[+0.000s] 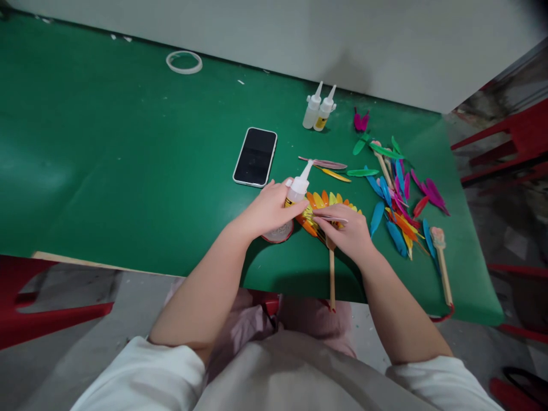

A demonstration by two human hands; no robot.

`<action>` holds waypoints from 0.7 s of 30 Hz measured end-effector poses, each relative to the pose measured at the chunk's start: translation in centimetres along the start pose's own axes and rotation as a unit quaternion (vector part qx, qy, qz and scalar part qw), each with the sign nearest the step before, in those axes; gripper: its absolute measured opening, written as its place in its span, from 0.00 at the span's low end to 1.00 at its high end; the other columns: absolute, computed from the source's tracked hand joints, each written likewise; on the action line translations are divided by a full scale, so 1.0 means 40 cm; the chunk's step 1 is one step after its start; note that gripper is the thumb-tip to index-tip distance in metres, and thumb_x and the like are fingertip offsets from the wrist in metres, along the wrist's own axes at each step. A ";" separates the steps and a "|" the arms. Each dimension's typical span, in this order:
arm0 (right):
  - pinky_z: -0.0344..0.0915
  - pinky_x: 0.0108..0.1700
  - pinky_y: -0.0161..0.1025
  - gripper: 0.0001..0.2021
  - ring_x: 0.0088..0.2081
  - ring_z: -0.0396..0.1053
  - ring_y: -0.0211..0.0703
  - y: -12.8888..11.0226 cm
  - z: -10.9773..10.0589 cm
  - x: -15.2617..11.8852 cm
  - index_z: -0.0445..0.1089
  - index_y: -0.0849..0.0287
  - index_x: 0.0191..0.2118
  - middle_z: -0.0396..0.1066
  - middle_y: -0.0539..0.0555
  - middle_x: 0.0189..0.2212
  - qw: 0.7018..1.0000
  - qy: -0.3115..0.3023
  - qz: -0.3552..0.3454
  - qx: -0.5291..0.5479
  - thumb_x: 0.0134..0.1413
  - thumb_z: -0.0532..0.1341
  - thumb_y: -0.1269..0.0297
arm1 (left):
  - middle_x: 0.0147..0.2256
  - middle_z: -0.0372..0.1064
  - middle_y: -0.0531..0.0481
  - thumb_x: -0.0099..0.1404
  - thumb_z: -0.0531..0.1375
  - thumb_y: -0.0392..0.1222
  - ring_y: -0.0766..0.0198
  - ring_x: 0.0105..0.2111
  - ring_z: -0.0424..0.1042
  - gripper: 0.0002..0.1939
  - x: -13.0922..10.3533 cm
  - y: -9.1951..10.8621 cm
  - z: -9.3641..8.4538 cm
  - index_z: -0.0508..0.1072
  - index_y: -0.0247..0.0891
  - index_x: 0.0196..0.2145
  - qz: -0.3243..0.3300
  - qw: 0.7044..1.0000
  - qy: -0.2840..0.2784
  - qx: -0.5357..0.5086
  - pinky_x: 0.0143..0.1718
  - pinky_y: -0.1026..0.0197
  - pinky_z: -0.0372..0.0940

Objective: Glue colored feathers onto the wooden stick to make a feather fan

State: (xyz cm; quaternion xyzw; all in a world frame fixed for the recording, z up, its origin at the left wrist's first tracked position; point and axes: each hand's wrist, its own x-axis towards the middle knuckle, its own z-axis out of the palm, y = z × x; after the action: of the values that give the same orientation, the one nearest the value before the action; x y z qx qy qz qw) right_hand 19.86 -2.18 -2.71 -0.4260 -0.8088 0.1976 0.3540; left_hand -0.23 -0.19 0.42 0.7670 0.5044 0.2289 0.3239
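My left hand (pixel 274 205) is closed around a white squeeze glue bottle (pixel 299 185), its nozzle pointing up. Beneath that hand, a round dish with a red rim (pixel 279 234) is partly hidden. A feather fan (pixel 320 201) of orange and yellow feathers lies just right of the bottle, its wooden handle (pixel 332 279) reaching over the table's front edge. My right hand (pixel 349 231) pinches thin, pinkish tweezers (pixel 334 219) over the feathers. Their tips point left, toward the fan's middle. My fingers cover part of the fan.
On the green table (pixel 128 171) lie a phone (pixel 256 157) and a white ring (pixel 184 63). Two glue bottles (pixel 319 111) stand near the wall. Loose colourful feathers (pixel 398 188) and wooden sticks (pixel 443 265) are scattered to the right. Red chairs (pixel 509 134) stand around.
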 end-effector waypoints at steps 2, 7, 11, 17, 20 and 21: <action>0.72 0.38 0.42 0.06 0.34 0.75 0.44 0.000 0.000 0.000 0.77 0.56 0.35 0.78 0.53 0.32 1.000 0.001 -0.004 0.002 0.54 0.61 0.66 | 0.32 0.63 0.50 0.64 0.53 0.46 0.61 0.33 0.64 0.09 -0.001 0.004 0.000 0.62 0.37 0.32 -0.002 1.000 -0.003 -0.002 0.49 0.49 0.61; 0.72 0.37 0.42 0.06 0.34 0.75 0.44 0.001 0.002 0.001 0.76 0.55 0.36 0.78 0.53 0.32 1.000 0.002 -0.007 0.008 0.55 0.61 0.66 | 0.34 0.63 0.50 0.64 0.52 0.47 0.63 0.32 0.63 0.10 -0.001 0.013 0.004 0.64 0.37 0.32 0.009 1.000 -0.023 -0.006 0.49 0.51 0.61; 0.72 0.37 0.42 0.06 0.34 0.75 0.43 0.001 0.002 0.002 0.76 0.56 0.36 0.78 0.54 0.32 1.000 0.002 -0.011 0.007 0.54 0.61 0.67 | 0.34 0.62 0.50 0.64 0.53 0.47 0.62 0.34 0.63 0.10 -0.001 0.007 0.009 0.64 0.37 0.33 0.019 1.000 -0.024 -0.006 0.49 0.51 0.61; 0.71 0.37 0.41 0.06 0.34 0.75 0.43 0.001 0.001 0.001 0.76 0.56 0.36 0.78 0.53 0.32 1.000 0.002 -0.013 0.008 0.54 0.61 0.67 | 0.34 0.63 0.49 0.64 0.53 0.48 0.61 0.34 0.64 0.11 0.000 0.004 0.011 0.64 0.36 0.35 0.014 0.999 -0.035 -0.007 0.48 0.51 0.61; 0.71 0.37 0.42 0.07 0.34 0.75 0.43 0.002 0.001 -0.001 0.76 0.55 0.36 0.78 0.53 0.32 1.000 0.002 -0.010 0.011 0.55 0.61 0.67 | 0.33 0.63 0.49 0.64 0.53 0.48 0.61 0.34 0.64 0.11 0.002 0.004 0.012 0.64 0.36 0.35 0.013 0.999 -0.037 -0.002 0.47 0.52 0.62; 0.71 0.37 0.42 0.07 0.34 0.75 0.44 0.003 0.001 -0.001 0.77 0.55 0.36 0.78 0.53 0.32 1.000 0.002 -0.010 0.012 0.55 0.61 0.67 | 0.33 0.63 0.49 0.64 0.53 0.48 0.61 0.34 0.64 0.11 0.002 0.004 0.012 0.64 0.36 0.35 0.013 0.999 -0.037 -0.001 0.47 0.52 0.62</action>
State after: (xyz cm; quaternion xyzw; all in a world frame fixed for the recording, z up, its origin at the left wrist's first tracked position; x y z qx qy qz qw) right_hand 19.91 -2.14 -2.83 -0.4144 -0.8098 0.2026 0.3626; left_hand 0.22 -0.27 0.21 0.7808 0.4823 0.2053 0.3400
